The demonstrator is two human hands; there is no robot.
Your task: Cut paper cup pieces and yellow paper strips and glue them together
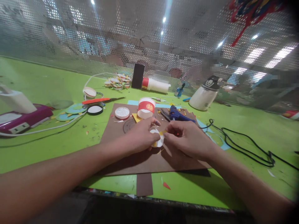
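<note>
My left hand (143, 132) grips a small white paper disc (159, 141) over a brown board (130, 161), thumb on its face. Yellow patches show on the disc. At its right edge, my right hand (187, 137) pinches a small yellow paper piece (163, 133), fingertips closed. Just beyond the hands stands a red and white paper cup (146, 108). To its left lies a round white lid-like piece (122, 113) with dark marks. A blue glue gun (178, 115) rests behind my right hand.
Left are a purple power strip (25, 119), orange-handled scissors (95, 101) and a black-rimmed disc (94, 109). A phone (138, 76), stacked cups (157, 86) and a white bottle (203, 97) stand or lie behind. A black cable (245, 149) loops at right.
</note>
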